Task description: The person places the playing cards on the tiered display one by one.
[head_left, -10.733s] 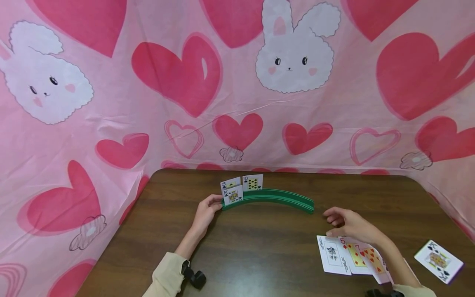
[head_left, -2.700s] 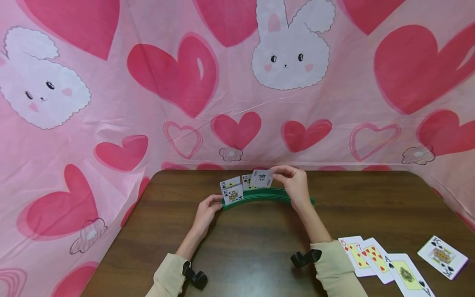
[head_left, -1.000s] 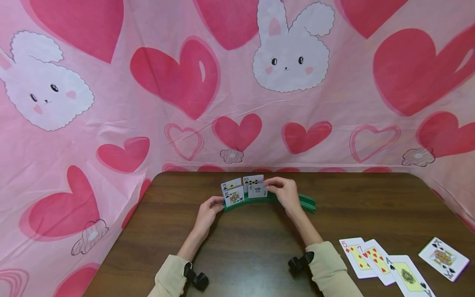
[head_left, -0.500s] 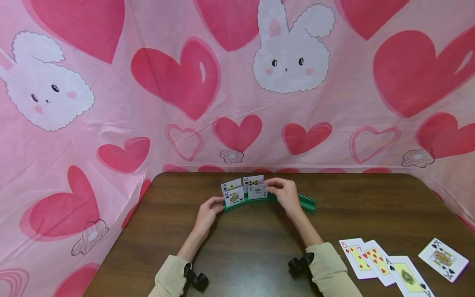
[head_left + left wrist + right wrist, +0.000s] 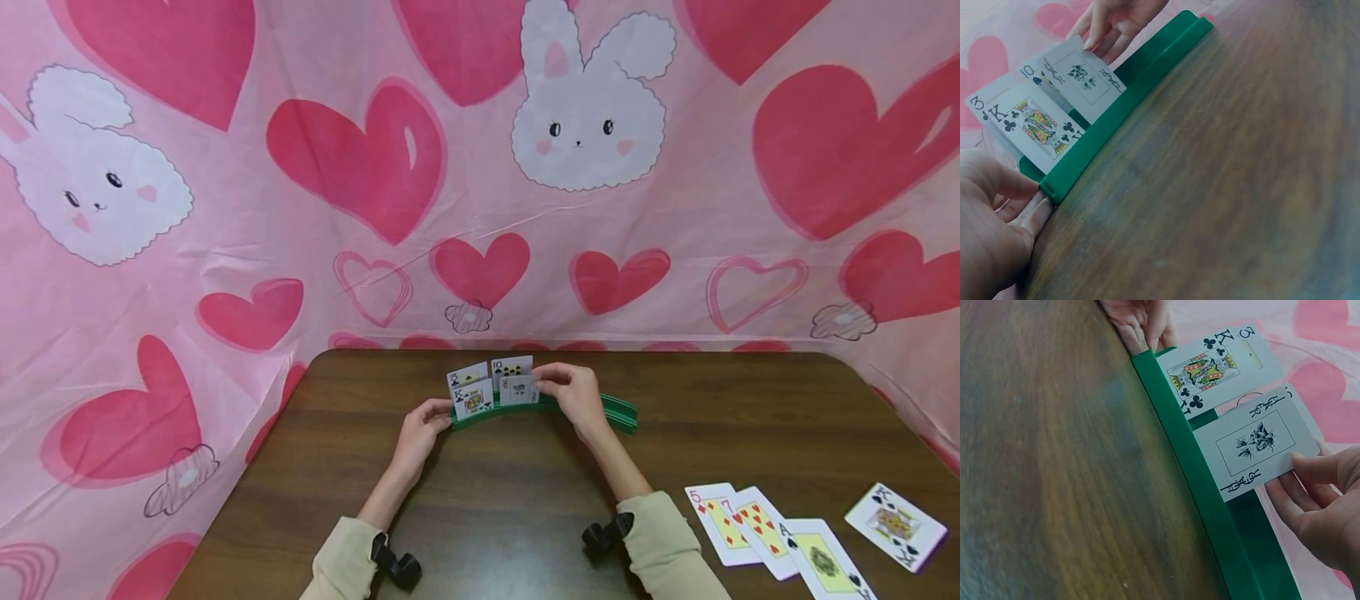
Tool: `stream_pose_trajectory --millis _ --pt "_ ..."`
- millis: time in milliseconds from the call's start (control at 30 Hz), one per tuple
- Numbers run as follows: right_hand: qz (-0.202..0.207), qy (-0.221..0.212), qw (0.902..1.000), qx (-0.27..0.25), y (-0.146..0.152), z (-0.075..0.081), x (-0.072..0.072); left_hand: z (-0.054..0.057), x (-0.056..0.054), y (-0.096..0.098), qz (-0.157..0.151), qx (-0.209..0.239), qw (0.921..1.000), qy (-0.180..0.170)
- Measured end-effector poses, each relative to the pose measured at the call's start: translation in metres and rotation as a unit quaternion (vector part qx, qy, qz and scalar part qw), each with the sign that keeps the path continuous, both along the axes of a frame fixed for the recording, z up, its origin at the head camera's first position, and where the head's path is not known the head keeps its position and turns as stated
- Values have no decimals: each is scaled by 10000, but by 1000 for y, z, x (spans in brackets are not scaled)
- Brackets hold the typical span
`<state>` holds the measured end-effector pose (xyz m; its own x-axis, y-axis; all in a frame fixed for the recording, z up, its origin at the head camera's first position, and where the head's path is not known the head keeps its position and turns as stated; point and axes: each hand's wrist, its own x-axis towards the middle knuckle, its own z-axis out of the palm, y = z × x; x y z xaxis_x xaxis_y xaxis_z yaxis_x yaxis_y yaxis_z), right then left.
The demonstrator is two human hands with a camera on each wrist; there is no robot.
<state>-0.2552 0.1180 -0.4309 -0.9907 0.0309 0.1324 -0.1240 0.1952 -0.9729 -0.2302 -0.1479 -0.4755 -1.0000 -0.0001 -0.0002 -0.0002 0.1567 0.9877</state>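
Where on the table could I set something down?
Bare table lies between the sleeves, before the green rack, and right of it, beyond the loose cards. Crowded: where cards stand racked, between the left hand and right hand.

Right-hand grip [image 5: 1329,525] pinches joker card [image 5: 1250,444] at an upper corner, bottom edge in green rack [image 5: 1190,459]. King of clubs [image 5: 1207,372] beside it in rack, 3 card [image 5: 1263,347] partly hidden behind king. Left-hand grip [image 5: 1141,322] at rack's far end. Wood counter [image 5: 1054,456] left, pink heart cloth [image 5: 1329,325] right.

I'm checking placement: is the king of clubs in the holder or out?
In: the king of clubs stands, bottom edge hidden by the green holder.
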Motion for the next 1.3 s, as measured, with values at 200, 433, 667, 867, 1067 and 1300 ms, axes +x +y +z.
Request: stream_pose_trajectory --millis 200,433,667,867,1067,1300 --pt "-39 -79 10000 -22 3 -3 2 -12 -4 1 65 -18 10000 66" --pt "-161 56 9998 106 5 -8 3 -13 -2 7 61 32 9998 170" --pt "-239 321 9992 -26 16 -8 4 -15 -2 11 24 48 9999 116" --pt "-502 577 9965 -327 52 5 14 -19 -3 11 26 68 10000 60" --pt "-949 836 9915 311 113 14 30 -18 -3 5 79 7 9999 149" --pt "-1157 838 9892 319 194 18 56 -13 -8 0 166 -1 9998 122"
